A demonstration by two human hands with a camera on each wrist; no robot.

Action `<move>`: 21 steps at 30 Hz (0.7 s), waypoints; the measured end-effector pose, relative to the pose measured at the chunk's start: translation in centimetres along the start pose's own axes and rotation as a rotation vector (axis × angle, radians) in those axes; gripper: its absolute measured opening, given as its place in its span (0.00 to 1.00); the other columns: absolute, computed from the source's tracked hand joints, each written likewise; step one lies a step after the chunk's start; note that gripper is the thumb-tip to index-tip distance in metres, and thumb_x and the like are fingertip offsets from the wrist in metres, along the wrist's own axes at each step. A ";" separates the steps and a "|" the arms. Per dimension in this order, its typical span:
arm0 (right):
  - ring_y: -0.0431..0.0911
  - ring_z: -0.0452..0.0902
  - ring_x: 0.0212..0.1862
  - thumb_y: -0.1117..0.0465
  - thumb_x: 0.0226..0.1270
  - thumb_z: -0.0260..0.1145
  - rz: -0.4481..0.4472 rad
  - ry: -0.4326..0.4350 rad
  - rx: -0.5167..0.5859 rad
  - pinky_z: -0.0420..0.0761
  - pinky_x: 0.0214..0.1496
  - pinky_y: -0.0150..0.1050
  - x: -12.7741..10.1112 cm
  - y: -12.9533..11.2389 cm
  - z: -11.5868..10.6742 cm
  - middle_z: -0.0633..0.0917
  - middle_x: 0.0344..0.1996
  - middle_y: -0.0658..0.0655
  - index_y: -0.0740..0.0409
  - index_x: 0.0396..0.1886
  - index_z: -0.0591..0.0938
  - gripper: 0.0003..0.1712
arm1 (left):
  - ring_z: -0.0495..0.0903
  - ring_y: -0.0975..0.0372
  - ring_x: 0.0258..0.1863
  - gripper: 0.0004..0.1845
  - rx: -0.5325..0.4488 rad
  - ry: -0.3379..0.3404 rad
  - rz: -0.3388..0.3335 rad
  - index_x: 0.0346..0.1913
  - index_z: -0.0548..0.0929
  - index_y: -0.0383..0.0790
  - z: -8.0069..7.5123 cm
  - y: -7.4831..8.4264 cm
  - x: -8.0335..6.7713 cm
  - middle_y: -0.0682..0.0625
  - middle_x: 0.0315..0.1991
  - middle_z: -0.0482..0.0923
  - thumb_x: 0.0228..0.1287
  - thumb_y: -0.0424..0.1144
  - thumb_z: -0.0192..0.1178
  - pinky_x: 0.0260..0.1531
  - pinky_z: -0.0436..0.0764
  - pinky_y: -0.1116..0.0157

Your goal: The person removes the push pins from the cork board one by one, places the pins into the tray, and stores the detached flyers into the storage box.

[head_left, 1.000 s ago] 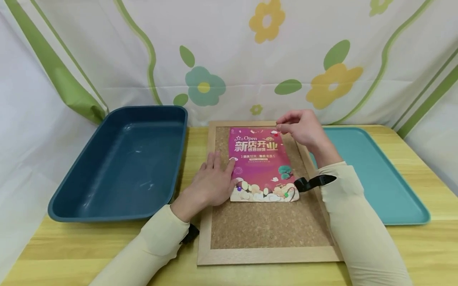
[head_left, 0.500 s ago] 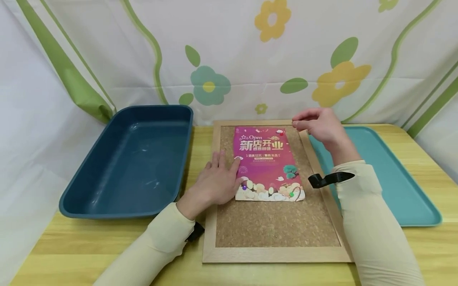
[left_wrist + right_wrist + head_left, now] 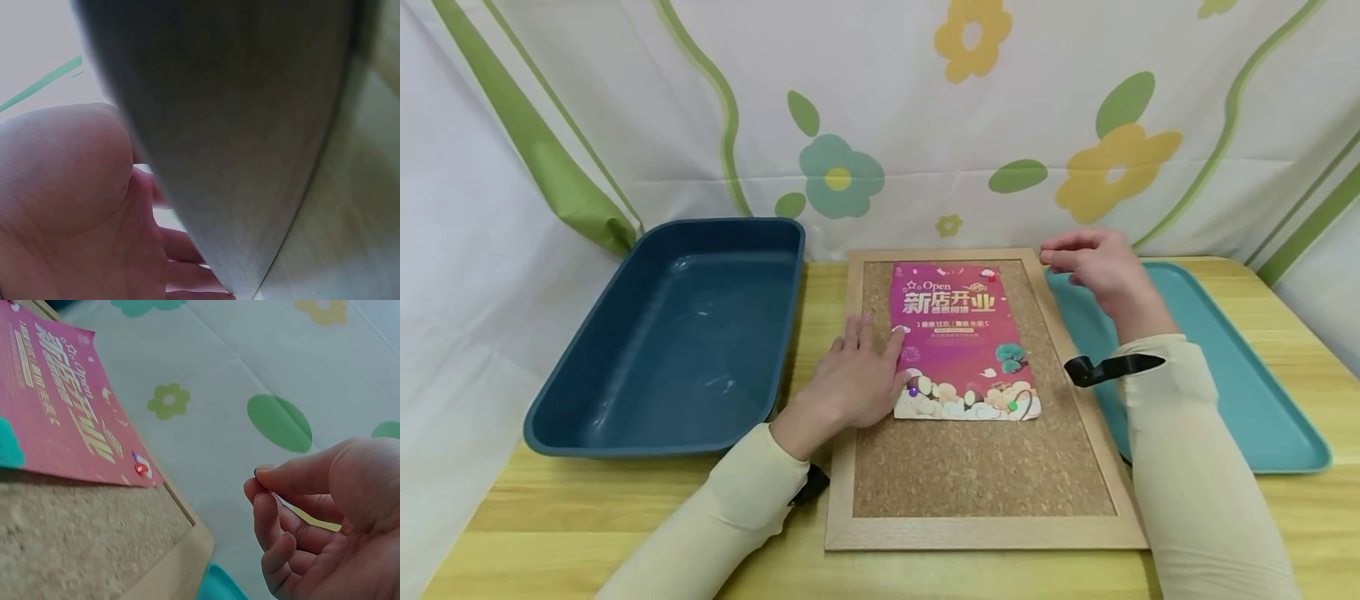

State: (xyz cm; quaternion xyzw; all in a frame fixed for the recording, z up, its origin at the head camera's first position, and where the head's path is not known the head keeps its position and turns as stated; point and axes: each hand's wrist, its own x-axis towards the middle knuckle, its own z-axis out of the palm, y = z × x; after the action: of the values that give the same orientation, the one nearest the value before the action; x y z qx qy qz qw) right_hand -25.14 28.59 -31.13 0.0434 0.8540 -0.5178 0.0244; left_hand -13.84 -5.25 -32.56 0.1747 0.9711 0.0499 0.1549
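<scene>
A pink poster (image 3: 958, 342) with Chinese lettering lies on a wood-framed cork board (image 3: 985, 475). A red pin (image 3: 142, 469) sits at its top right corner, a purple pin (image 3: 913, 392) near the bottom left and a green pin (image 3: 1012, 406) near the bottom right. My left hand (image 3: 861, 379) rests with fingers extended across the board's left side, its thumb and index finger at the poster's left edge. Over the board's top right corner, my right hand (image 3: 1093, 267) pinches a tiny dark thing (image 3: 255, 472) between thumb and index finger; most of it is hidden.
A deep dark-blue tub (image 3: 662, 358) stands left of the board. To the right lies a shallow teal tray (image 3: 1232, 392), partly behind the right forearm. A white flowered curtain (image 3: 910, 108) hangs right behind the board, at the back of the wooden table (image 3: 535, 517).
My right hand has moved right, away from the poster's top right corner to the board's corner. The left hand keeps its place on the board. The head view has shifted slightly.
</scene>
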 end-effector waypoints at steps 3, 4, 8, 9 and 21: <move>0.35 0.84 0.40 0.50 0.76 0.70 0.024 0.006 0.011 0.77 0.46 0.37 0.2 0.6 -0.4 0.87 0.30 0.30 0.27 0.33 0.89 0.10 | 0.40 0.37 0.87 0.39 0.002 -0.003 -0.002 0.87 0.51 0.48 -0.1 0.0 0.0 0.30 0.87 0.41 0.84 0.59 0.45 0.83 0.57 0.42; 0.34 0.84 0.40 0.50 0.76 0.70 0.030 0.007 0.008 0.77 0.46 0.37 0.3 0.8 -0.5 0.87 0.30 0.29 0.26 0.32 0.88 0.11 | 0.40 0.37 0.87 0.38 0.002 -0.004 -0.002 0.87 0.51 0.48 -0.1 0.0 0.0 0.30 0.87 0.41 0.84 0.59 0.45 0.83 0.57 0.42; 0.32 0.84 0.39 0.50 0.76 0.70 0.047 0.008 -0.001 0.77 0.44 0.37 0.5 1.7 -1.1 0.87 0.29 0.28 0.24 0.31 0.88 0.13 | 0.40 0.37 0.87 0.39 -0.001 -0.008 -0.007 0.87 0.51 0.48 0.0 0.0 0.1 0.31 0.87 0.41 0.84 0.59 0.45 0.83 0.57 0.42; 0.31 0.84 0.39 0.50 0.76 0.70 0.048 0.005 -0.007 0.77 0.43 0.36 0.6 1.9 -1.2 0.87 0.28 0.28 0.23 0.30 0.88 0.14 | 0.40 0.37 0.87 0.38 -0.001 -0.011 -0.008 0.88 0.51 0.49 0.0 0.0 0.1 0.31 0.87 0.40 0.84 0.59 0.44 0.83 0.57 0.42; 0.28 0.81 0.30 0.55 0.79 0.67 0.199 -0.055 0.019 0.77 0.32 0.29 1.0 3.9 -2.2 0.86 0.22 0.32 0.25 0.24 0.87 0.21 | 0.40 0.38 0.87 0.38 0.013 -0.022 -0.017 0.88 0.49 0.50 0.0 0.0 0.3 0.31 0.87 0.39 0.85 0.60 0.42 0.84 0.56 0.43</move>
State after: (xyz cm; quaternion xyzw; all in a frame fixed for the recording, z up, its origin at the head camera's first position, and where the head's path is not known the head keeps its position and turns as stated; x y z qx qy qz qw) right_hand -25.73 32.36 -33.66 0.1143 0.8394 -0.5221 0.0988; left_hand -14.11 -5.15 -32.68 0.1679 0.9711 0.0402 0.1649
